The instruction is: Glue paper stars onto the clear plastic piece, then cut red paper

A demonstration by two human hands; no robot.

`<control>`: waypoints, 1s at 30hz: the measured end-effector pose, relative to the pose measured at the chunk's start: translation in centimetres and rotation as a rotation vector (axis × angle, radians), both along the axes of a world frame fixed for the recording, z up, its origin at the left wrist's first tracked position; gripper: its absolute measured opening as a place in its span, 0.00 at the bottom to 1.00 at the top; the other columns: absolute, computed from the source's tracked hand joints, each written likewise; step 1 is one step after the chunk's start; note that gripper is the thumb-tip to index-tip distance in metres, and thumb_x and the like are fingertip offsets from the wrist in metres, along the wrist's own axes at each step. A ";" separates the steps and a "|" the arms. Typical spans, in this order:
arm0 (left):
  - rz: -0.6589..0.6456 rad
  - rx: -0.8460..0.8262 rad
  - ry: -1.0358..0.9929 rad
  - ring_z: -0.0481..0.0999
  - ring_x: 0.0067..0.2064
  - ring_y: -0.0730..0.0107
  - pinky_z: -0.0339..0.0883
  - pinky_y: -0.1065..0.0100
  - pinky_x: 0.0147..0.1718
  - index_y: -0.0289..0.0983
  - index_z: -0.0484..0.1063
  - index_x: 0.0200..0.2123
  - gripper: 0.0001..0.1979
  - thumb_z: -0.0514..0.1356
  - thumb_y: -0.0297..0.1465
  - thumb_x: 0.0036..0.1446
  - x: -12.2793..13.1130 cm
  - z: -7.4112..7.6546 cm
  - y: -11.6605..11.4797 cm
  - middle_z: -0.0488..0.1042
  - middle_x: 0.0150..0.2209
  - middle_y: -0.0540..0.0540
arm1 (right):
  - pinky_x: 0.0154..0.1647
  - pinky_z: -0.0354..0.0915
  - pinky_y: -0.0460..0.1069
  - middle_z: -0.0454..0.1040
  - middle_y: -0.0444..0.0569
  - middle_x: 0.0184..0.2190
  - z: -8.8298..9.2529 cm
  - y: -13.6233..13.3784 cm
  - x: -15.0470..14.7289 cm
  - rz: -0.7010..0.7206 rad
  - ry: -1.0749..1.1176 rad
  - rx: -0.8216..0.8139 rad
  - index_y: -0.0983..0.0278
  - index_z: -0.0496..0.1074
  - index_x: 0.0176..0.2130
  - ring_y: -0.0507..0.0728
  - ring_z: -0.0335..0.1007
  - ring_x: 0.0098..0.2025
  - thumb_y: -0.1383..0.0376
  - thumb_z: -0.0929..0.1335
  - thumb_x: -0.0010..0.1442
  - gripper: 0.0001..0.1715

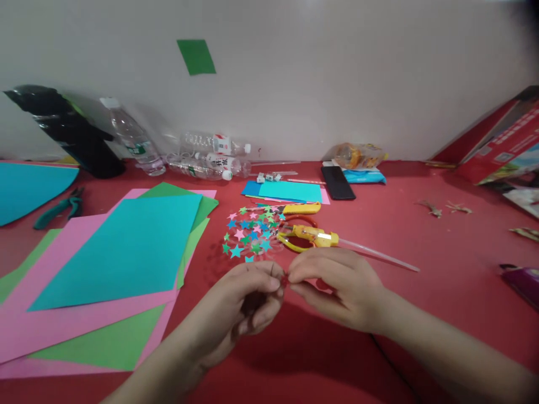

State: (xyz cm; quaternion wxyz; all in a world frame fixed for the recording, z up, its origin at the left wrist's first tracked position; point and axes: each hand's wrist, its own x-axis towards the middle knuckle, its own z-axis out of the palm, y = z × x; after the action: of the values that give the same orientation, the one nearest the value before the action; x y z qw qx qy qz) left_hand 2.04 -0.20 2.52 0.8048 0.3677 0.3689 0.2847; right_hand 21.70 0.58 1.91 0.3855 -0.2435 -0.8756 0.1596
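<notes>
My left hand (248, 300) and my right hand (337, 286) meet low in the middle of the view, fingertips pinched together on a tiny red piece (285, 279) between them. Both hands hover just above the red table (442, 247). Right behind them lies a pile of small paper stars (250, 233) in pink, blue and green. Yellow-handled scissors (303, 235) and a thin clear stick (379, 255) lie just beyond my right hand.
Large teal, pink and green paper sheets (122, 252) cover the left side. A yellow box cutter (301, 209), smaller paper sheets (288, 192), a black phone (337, 182), plastic bottles (206, 160), teal pliers (59, 207) and a red box (501, 140) stand farther back.
</notes>
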 end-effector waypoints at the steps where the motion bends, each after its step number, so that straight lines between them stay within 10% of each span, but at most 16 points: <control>1: -0.004 -0.002 -0.002 0.45 0.13 0.83 0.39 0.76 0.12 0.37 0.64 0.24 0.07 0.53 0.28 0.53 -0.1 0.0 0.0 0.54 0.12 0.57 | 0.40 0.68 0.45 0.77 0.47 0.34 0.0 0.0 0.0 0.001 -0.011 0.016 0.63 0.69 0.39 0.51 0.73 0.36 0.70 0.64 0.65 0.05; 10: -0.012 -0.002 0.073 0.45 0.14 0.83 0.38 0.76 0.12 0.37 0.66 0.23 0.06 0.55 0.31 0.50 0.0 0.5 0.3 0.56 0.13 0.57 | 0.38 0.66 0.44 0.77 0.46 0.32 0.5 0.2 -0.2 -0.018 -0.076 0.083 0.63 0.69 0.37 0.50 0.71 0.34 0.70 0.63 0.66 0.07; 16: 0.204 0.522 0.626 0.59 0.15 0.76 0.51 0.75 0.12 0.40 0.76 0.27 0.07 0.59 0.35 0.49 -2.3 2.8 1.2 0.64 0.14 0.54 | 0.32 0.61 0.44 0.75 0.41 0.25 1.2 1.0 0.5 -0.140 -0.098 0.115 0.61 0.69 0.36 0.49 0.69 0.26 0.69 0.64 0.65 0.05; 21: 0.153 0.927 0.993 0.76 0.27 0.67 0.64 0.73 0.21 0.45 0.80 0.38 0.11 0.58 0.37 0.56 -3.6 1.4 0.1 0.78 0.27 0.50 | 0.27 0.57 0.45 0.75 0.41 0.22 0.7 1.7 -0.2 -0.118 -0.175 0.154 0.61 0.69 0.34 0.49 0.66 0.21 0.66 0.61 0.68 0.10; 30: 0.162 1.157 1.174 0.70 0.18 0.73 0.58 0.73 0.16 0.43 0.76 0.46 0.14 0.56 0.33 0.59 -2.4 -1.6 -0.4 0.76 0.22 0.53 | 0.26 0.54 0.46 0.72 0.39 0.19 -0.7 2.6 -1.7 -0.073 -0.289 0.115 0.61 0.71 0.33 0.49 0.64 0.20 0.66 0.60 0.68 0.14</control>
State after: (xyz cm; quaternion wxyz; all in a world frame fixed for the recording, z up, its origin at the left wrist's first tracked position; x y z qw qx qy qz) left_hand -0.40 -0.56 0.88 0.1419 0.7850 0.5496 0.2482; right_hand 20.00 3.16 1.21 0.2744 -0.2731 -0.9202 0.0582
